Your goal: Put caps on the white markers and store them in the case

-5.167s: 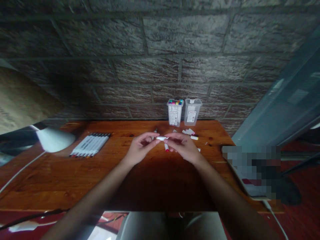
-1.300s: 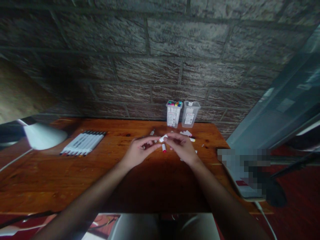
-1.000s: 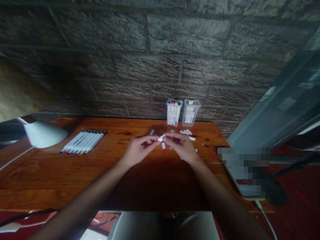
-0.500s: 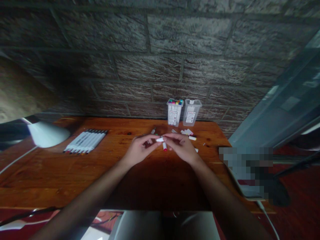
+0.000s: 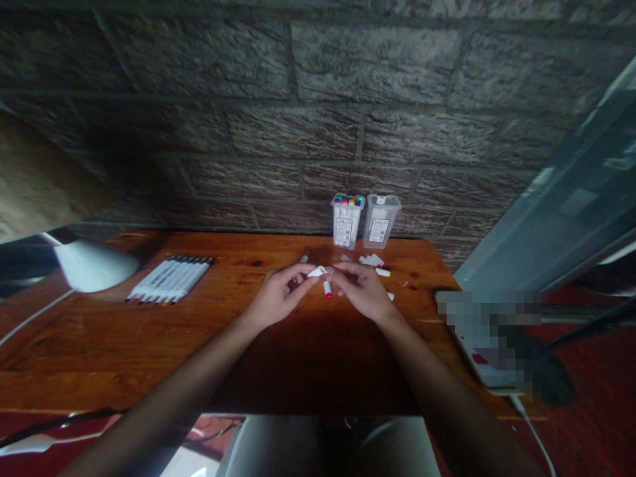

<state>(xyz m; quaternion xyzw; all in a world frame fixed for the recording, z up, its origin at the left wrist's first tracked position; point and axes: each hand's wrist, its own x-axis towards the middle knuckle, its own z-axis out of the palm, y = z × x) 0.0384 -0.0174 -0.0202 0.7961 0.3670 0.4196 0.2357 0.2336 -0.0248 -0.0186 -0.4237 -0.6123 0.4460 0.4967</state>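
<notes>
My left hand pinches a short white marker piece between thumb and fingers, just above the wooden table. My right hand sits close on the right, its fingers curled and its fingertips near the same piece; I cannot see what it holds, if anything. A white marker with a red end lies on the table between the two hands. Several white caps lie scattered behind my right hand.
Two clear tubs stand at the brick wall: one full of coloured markers, one beside it. A row of several white markers lies at the left, next to a white lamp head. A cable runs off right.
The hands have stayed together at the table's middle, turning the white piece; it now tilts and sits in the left fingers, with the right fingertips slightly apart from it.
</notes>
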